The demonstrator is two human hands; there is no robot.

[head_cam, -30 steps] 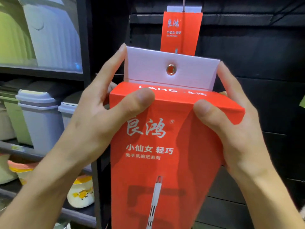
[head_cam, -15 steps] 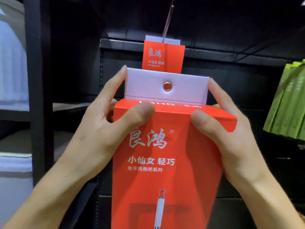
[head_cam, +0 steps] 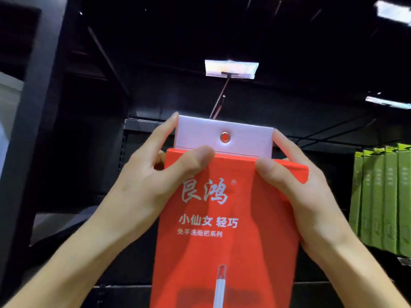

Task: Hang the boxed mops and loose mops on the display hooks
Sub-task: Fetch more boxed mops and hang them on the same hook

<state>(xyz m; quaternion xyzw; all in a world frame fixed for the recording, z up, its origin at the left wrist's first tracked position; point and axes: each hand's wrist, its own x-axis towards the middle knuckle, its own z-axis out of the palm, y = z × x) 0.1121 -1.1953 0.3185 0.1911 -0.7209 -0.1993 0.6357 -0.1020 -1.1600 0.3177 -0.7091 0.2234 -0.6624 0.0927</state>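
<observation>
Dim, dark shelving; blurred, stretched edges; foreground lit.

A dark shelving unit (head_cam: 142,126) carries a metal display hook (head_cam: 219,103); green boxes (head_cam: 382,196) stand at right.

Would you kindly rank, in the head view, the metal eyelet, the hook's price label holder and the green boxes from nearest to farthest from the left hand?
1. Metal eyelet: in the white flap, just right of the left hand.
2. Price label holder: above, at the hook's front end.
3. Green boxes: far right, on the shelf.
</observation>
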